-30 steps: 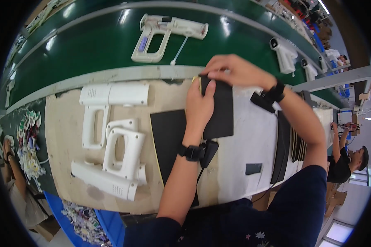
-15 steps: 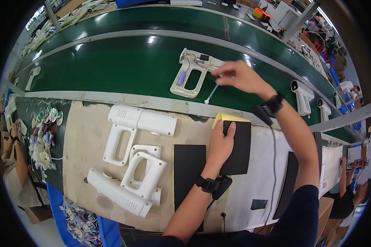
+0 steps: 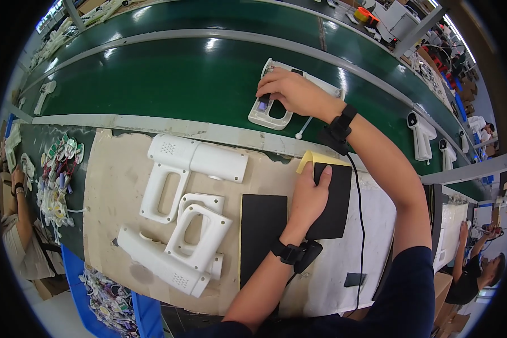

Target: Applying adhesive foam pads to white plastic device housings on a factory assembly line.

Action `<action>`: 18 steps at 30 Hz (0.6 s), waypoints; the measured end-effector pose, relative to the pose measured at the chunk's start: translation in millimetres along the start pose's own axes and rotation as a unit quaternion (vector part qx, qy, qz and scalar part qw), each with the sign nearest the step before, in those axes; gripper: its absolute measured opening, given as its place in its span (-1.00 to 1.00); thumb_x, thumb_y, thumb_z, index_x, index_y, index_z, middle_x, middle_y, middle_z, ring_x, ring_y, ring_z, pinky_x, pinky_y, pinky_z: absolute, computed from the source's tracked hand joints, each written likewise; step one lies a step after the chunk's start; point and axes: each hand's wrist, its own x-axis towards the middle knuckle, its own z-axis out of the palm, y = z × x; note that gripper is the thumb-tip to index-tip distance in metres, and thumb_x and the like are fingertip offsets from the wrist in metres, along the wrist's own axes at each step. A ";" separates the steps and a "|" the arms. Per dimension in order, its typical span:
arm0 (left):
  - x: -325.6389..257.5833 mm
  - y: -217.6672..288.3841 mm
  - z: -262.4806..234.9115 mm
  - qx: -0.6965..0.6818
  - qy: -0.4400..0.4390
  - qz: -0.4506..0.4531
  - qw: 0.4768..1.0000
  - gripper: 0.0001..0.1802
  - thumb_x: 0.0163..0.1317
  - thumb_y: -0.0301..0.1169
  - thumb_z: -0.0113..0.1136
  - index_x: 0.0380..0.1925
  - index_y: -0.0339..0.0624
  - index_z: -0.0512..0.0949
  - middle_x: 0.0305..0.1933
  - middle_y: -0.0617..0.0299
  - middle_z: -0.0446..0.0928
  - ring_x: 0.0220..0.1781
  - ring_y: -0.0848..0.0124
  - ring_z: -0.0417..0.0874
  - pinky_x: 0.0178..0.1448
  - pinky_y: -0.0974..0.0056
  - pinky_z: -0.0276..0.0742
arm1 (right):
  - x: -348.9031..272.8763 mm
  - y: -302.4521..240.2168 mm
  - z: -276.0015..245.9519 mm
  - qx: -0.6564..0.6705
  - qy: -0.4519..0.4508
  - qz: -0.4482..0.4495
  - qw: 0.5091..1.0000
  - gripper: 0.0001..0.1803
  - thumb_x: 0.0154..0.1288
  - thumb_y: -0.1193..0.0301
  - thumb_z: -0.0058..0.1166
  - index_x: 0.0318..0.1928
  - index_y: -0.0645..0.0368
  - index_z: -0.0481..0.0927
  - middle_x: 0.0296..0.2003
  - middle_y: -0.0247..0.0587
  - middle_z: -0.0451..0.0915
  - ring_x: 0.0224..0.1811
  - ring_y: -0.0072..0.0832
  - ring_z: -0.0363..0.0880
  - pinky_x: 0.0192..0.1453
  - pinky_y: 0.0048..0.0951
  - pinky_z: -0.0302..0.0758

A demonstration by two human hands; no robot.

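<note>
My left hand [image 3: 311, 197] grips a black foam sheet [image 3: 333, 211], thumb on top, with the yellow backing paper [image 3: 319, 157] curling at its far end. Over the green belt, my right hand [image 3: 296, 93] is closed above an open white handheld device housing [image 3: 270, 122]. A small dark pad [image 3: 264, 98] shows under its fingertips, against the purple battery [image 3: 261, 106] in the handle. My hand covers the housing's wiring. A thin stick with a white tip [image 3: 299, 136] pokes out beside the housing, below my right wrist.
White housing shells [image 3: 194, 163] lie on the cardboard to the left, next to another black sheet [image 3: 263, 236]. Wired parts [image 3: 59, 180] are heaped at far left, above a blue bin [image 3: 146, 315]. Finished-looking white devices [image 3: 421, 135] sit on the belt [image 3: 169, 84]. People work at both sides.
My right hand has moved left from beside the housing onto its handle area, bringing the small dark pad to the battery. My left hand still holds the foam sheet.
</note>
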 end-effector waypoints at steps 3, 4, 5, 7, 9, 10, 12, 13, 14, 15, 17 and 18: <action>-1.6 -0.6 -3.9 0.039 0.025 0.004 0.999 -0.30 0.39 0.03 0.02 0.23 -0.42 0.38 0.17 -0.27 0.48 0.28 -0.09 0.45 0.36 0.09 0.31 | 7.9 -1.3 3.4 0.014 -0.026 -0.007 1.000 -0.68 0.05 0.71 0.12 -0.14 0.27 0.65 -0.11 -0.05 0.60 -0.02 -0.05 0.54 0.15 -0.19 0.47; -0.1 -11.3 -1.1 0.058 0.054 0.025 0.997 -0.28 0.40 0.05 0.00 0.26 -0.40 0.36 0.18 -0.28 0.47 0.29 -0.12 0.43 0.37 0.08 0.30 | 10.3 -3.4 2.8 0.019 -0.017 -0.023 0.999 -0.67 0.02 0.72 0.12 -0.14 0.28 0.66 -0.10 -0.02 0.60 -0.01 -0.04 0.54 0.15 -0.19 0.47; 0.7 -12.3 2.8 0.050 0.046 0.032 0.997 -0.28 0.40 0.05 -0.01 0.28 -0.39 0.33 0.17 -0.28 0.47 0.25 -0.10 0.47 0.33 0.09 0.34 | 7.8 -0.9 -1.5 0.017 -0.028 -0.020 0.999 -0.66 0.03 0.74 0.10 -0.13 0.28 0.66 -0.09 -0.01 0.60 0.01 -0.04 0.55 0.15 -0.19 0.48; -1.2 -2.8 7.1 0.061 0.020 0.003 0.998 -0.28 0.41 0.05 -0.02 0.29 -0.38 0.31 0.14 -0.26 0.49 0.15 -0.08 0.53 0.25 0.08 0.40 | 0.8 -2.3 -16.8 0.018 -0.065 0.020 0.998 -0.61 0.01 0.77 0.06 -0.11 0.28 0.67 -0.06 0.00 0.59 0.04 -0.04 0.54 0.18 -0.21 0.48; -3.0 -3.9 7.9 0.018 0.028 0.036 0.999 -0.30 0.42 0.04 -0.03 0.27 -0.37 0.32 0.08 -0.24 0.52 0.06 -0.05 0.57 0.16 0.07 0.45 | 0.1 -13.6 -17.8 -0.035 -0.042 0.059 0.997 -0.57 -0.09 0.78 0.05 -0.15 0.24 0.68 -0.08 -0.10 0.59 0.01 -0.10 0.54 0.13 -0.22 0.50; -3.4 -2.1 5.1 0.025 0.014 0.003 1.000 -0.35 0.41 -0.01 0.00 0.25 -0.36 0.34 0.07 -0.24 0.53 0.06 -0.05 0.57 0.15 0.08 0.44 | 0.7 -25.0 -14.6 -0.068 -0.012 0.035 0.997 -0.58 -0.07 0.76 0.05 -0.15 0.22 0.68 -0.08 -0.12 0.58 0.02 -0.12 0.53 0.13 -0.23 0.51; -4.7 -0.9 -2.0 0.018 0.005 -0.002 1.000 -0.38 0.40 -0.06 0.02 0.24 -0.36 0.35 0.07 -0.24 0.53 0.09 -0.04 0.56 0.17 0.09 0.43 | 11.1 -73.1 -7.5 -0.051 0.035 0.004 0.998 -0.64 0.04 0.71 0.02 -0.13 0.18 0.67 -0.11 -0.16 0.57 0.02 -0.16 0.49 0.12 -0.25 0.50; -5.2 -3.0 -4.0 0.010 -0.012 -0.007 1.000 -0.41 0.40 -0.11 0.03 0.23 -0.36 0.36 0.08 -0.23 0.53 0.12 -0.02 0.56 0.19 0.10 0.42 | 17.3 -91.1 7.6 0.038 0.029 -0.006 0.999 -0.69 0.14 0.64 0.03 -0.09 0.20 0.63 -0.08 -0.14 0.56 0.00 -0.16 0.49 0.12 -0.25 0.49; 3.0 -36.1 1.7 -0.021 -0.006 0.071 0.997 -0.50 0.39 -0.21 0.05 0.17 -0.35 0.40 0.10 -0.18 0.53 0.19 0.03 0.53 0.26 0.13 0.38 | 29.7 -121.2 19.0 0.094 0.011 -0.016 0.995 -0.71 0.29 0.45 0.11 0.00 0.25 0.60 -0.03 -0.02 0.55 0.05 -0.10 0.49 0.18 -0.20 0.46; 3.1 -35.4 5.5 -0.024 -0.012 0.074 0.997 -0.50 0.39 -0.21 0.05 0.17 -0.35 0.40 0.10 -0.18 0.53 0.19 0.03 0.53 0.26 0.13 0.38 | 30.0 -133.6 30.2 0.095 -0.023 -0.011 0.995 -0.60 0.33 0.34 0.11 0.10 0.30 0.52 -0.02 0.01 0.55 0.07 -0.10 0.48 0.19 -0.17 0.45; 1.5 -32.7 13.8 -0.016 0.016 0.148 0.989 -0.56 0.40 -0.25 0.07 0.15 -0.33 0.42 0.16 -0.08 0.52 0.24 0.15 0.51 0.31 0.16 0.37 | 30.0 -144.0 53.9 0.055 -0.045 0.006 0.997 -0.41 0.30 0.30 0.13 0.27 0.30 0.34 -0.02 0.09 0.54 0.07 -0.05 0.48 0.18 -0.15 0.45; 6.5 -42.3 12.9 -0.045 0.010 0.126 0.991 -0.57 0.40 -0.27 0.09 0.15 -0.31 0.42 0.23 -0.01 0.48 0.29 0.24 0.47 0.33 0.19 0.35 | 38.8 -150.4 61.4 0.030 -0.040 -0.004 0.999 -0.34 0.27 0.29 0.16 0.31 0.30 0.28 -0.02 0.11 0.54 0.06 -0.03 0.48 0.17 -0.14 0.45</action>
